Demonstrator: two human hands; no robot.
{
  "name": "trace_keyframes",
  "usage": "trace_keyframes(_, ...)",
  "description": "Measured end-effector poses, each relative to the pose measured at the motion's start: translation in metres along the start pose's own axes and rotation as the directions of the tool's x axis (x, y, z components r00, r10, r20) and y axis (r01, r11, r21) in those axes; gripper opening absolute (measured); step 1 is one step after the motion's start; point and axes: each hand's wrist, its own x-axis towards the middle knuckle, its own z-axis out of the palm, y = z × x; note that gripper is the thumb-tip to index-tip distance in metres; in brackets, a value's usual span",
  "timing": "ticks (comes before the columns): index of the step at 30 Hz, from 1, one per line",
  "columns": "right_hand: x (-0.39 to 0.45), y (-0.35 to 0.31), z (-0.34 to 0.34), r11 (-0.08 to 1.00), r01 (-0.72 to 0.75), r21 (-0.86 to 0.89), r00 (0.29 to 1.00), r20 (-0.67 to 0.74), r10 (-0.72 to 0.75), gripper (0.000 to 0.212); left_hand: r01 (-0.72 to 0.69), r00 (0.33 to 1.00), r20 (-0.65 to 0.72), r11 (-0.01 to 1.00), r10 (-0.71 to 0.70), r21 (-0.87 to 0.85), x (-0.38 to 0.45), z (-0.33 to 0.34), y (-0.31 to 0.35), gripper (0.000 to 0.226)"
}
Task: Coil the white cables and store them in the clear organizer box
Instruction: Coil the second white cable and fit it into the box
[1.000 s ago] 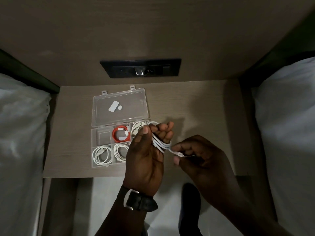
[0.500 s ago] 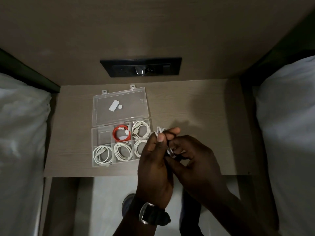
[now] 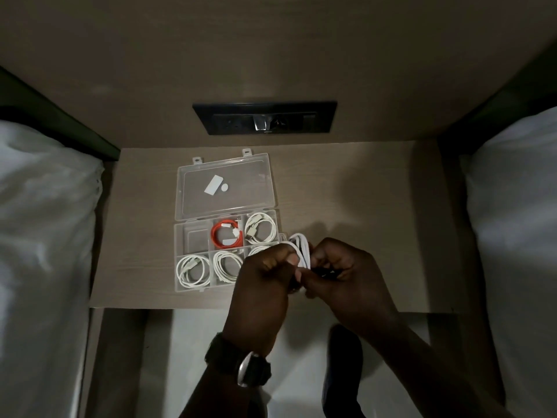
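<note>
A coiled white cable [image 3: 302, 248] is pinched between my left hand [image 3: 265, 276] and my right hand [image 3: 340, 270], just right of the clear organizer box [image 3: 180, 236]. Both hands grip the coil from opposite sides above the table's front edge. The box lies open with its lid [image 3: 226, 188] folded back. Its compartments hold a red cable [image 3: 226, 235] and white coils [image 3: 261, 227], [image 3: 193, 270], [image 3: 227, 263]. My left hand hides most of the front right compartment. The back left compartment [image 3: 194, 238] holds no cable.
The box rests on a wooden bedside table [image 3: 361, 191] between two white beds [image 3: 45, 236], [image 3: 518, 221]. A black socket panel [image 3: 265, 122] is set in the wall behind. A dark shoe [image 3: 343, 366] shows on the floor below the table edge.
The cable was wound around my left hand's fingers a second ago. It is now off the fingers, and both hands have closed together on the coil.
</note>
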Motion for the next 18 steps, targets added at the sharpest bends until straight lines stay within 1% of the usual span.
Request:
trace_keyframes(2,0.005,0.002,0.009,0.997,-0.031,0.072,0.999,-0.006,0.032,0.017,-0.113,0.991,-0.044,0.973,0.124,0.201,0.0,-0.006,-0.001,0.021)
trace_keyframes(5,0.012,0.002,0.027,0.987,-0.042,0.153,0.999,0.03,0.038,0.019,-0.18,0.953,-0.157,0.902,0.259,0.392,-0.002,-0.02,-0.004,0.018)
trace_keyframes(7,0.015,0.003,0.042,0.987,-0.044,0.156,0.998,0.059,0.035,0.021,-0.139,0.944,-0.198,0.861,0.265,0.49,-0.002,-0.035,-0.003,0.021)
trace_keyframes(9,0.019,0.005,0.06,0.994,-0.05,0.101,0.995,0.09,0.041,0.021,-0.041,0.963,-0.21,0.862,0.168,0.505,0.002,-0.058,-0.002,0.023)
trace_keyframes(11,0.024,0.005,0.082,0.998,-0.048,0.051,0.99,0.136,0.041,0.021,0.052,0.98,-0.196,0.888,0.044,0.458,0.006,-0.085,-0.001,0.027)
trace_keyframes(13,0.034,0.001,0.105,0.999,-0.029,0.025,0.983,0.181,0.024,0.022,0.113,0.982,-0.182,0.94,-0.055,0.322,0.014,-0.114,-0.003,0.029)
trace_keyframes(15,0.048,-0.004,0.126,1.0,-0.022,0.022,0.981,0.195,0.017,0.023,0.148,0.976,-0.179,0.981,-0.123,0.129,0.026,-0.142,-0.007,0.027)
trace_keyframes(16,0.057,-0.007,0.134,0.998,-0.046,0.04,0.98,0.198,0.037,0.024,0.159,0.975,-0.159,0.987,-0.154,0.016,0.033,-0.156,-0.011,0.025)
trace_keyframes(17,0.067,-0.008,0.141,0.994,-0.085,0.075,0.977,0.203,0.068,0.025,0.175,0.975,-0.114,0.977,-0.188,-0.121,0.039,-0.168,-0.016,0.023)
trace_keyframes(18,0.077,-0.008,0.146,0.988,-0.122,0.096,0.972,0.215,0.099,0.025,0.196,0.974,-0.054,0.944,-0.218,-0.266,0.045,-0.178,-0.021,0.021)
